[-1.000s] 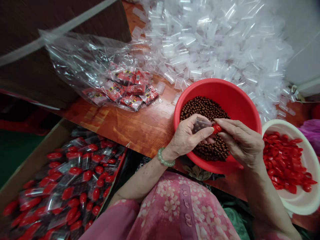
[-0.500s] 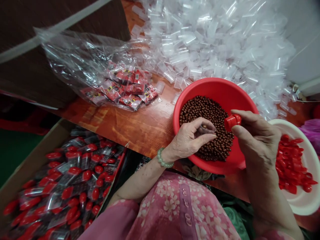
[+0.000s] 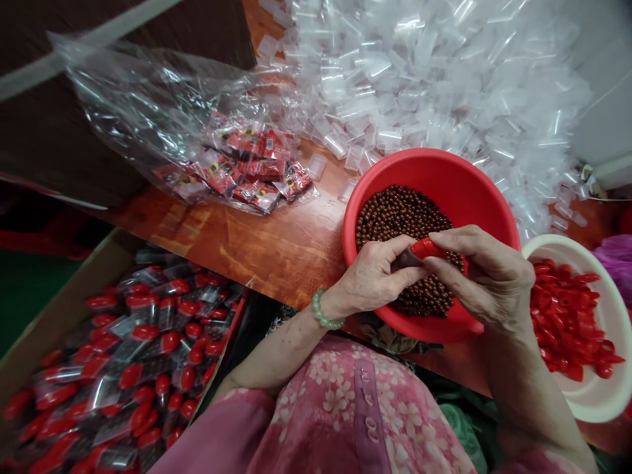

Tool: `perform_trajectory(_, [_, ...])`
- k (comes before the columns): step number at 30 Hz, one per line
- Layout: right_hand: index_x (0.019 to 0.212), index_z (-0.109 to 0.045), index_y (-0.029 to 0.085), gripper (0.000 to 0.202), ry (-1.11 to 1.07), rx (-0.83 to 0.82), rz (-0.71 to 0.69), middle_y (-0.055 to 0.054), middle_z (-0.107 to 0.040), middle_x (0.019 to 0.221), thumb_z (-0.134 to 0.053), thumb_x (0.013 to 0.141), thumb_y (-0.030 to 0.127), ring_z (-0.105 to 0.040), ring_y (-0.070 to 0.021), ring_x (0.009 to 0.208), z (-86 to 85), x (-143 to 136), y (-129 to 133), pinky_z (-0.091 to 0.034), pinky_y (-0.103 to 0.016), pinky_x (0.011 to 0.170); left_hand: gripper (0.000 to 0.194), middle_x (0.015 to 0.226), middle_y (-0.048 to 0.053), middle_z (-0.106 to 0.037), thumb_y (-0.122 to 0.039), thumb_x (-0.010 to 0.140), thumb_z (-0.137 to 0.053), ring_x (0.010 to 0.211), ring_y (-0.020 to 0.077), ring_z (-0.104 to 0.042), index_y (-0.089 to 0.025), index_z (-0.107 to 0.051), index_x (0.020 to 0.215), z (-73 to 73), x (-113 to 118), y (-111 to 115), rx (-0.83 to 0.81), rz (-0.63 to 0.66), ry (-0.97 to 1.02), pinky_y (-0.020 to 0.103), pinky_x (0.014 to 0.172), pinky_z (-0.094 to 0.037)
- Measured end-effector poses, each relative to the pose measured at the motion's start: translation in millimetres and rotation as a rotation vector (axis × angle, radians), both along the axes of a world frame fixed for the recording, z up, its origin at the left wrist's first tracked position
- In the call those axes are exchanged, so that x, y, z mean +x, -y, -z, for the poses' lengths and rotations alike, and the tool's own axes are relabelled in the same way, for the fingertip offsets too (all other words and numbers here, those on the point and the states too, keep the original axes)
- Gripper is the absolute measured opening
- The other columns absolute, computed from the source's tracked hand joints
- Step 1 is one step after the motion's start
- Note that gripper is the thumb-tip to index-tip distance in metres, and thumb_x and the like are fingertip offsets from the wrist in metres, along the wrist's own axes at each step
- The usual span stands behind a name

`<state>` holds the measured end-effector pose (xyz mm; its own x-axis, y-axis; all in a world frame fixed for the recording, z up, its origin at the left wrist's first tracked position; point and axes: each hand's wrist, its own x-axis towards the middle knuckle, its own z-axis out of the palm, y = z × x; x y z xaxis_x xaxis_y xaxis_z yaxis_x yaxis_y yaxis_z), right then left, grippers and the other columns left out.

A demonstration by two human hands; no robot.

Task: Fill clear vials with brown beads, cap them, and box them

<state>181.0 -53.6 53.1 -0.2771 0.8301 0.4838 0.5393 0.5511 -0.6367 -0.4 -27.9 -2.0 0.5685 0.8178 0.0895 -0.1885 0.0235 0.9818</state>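
Note:
Over the red bowl (image 3: 494,197), my left hand (image 3: 372,276) holds a small clear container (image 3: 405,258) between thumb and fingers, its contents mostly hidden. My right hand (image 3: 486,280) pinches a red cap (image 3: 427,248) at the open end of that container; the two touch. Beneath both hands, many small brown balls (image 3: 405,214) lie in the bowl. A white basin (image 3: 609,289) at the right holds loose red caps (image 3: 567,316). A green bead bracelet circles my left wrist.
Clear empty containers (image 3: 375,85) are heaped behind the bowl. A plastic bag (image 3: 148,99) with red packets (image 3: 261,164) lies on the wooden table (image 3: 276,250). At the lower left, a cardboard box (image 3: 59,303) holds red-capped containers (image 3: 143,336).
My right hand has moved left with the red cap, from apart to touching the clear container. My left hand has stayed nearly in place.

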Motion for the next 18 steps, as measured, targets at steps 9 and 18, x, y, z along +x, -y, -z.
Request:
perform_trajectory(9, [0.116,-0.075,0.027,0.033,0.100,-0.116,-0.052,-0.003,-0.076,0.099,-0.077,0.087,0.010,-0.073,-0.0164,0.086,-10.4,5,1,-0.061,-0.029,0.074,0.018,0.073,-0.004,-0.055,-0.035,0.092,-0.063,0.067,0.0098,-0.048,-0.016,-0.060,0.092,-1.2,-2,-2,0.050,0.090,-0.099,0.024,0.064,-0.038])
perform_trajectory(18, [0.118,-0.073,0.027,0.023,0.329,-0.024,0.001,-0.006,-0.076,0.100,-0.068,0.097,0.021,-0.074,-0.0177,0.084,-12.3,3,7,-0.063,-0.030,0.073,0.015,0.079,0.000,-0.062,-0.032,0.093,-0.059,0.072,0.0127,-0.052,-0.017,-0.059,0.093,2.3,-2,-4,0.093,0.115,-0.151,0.027,0.067,-0.043])
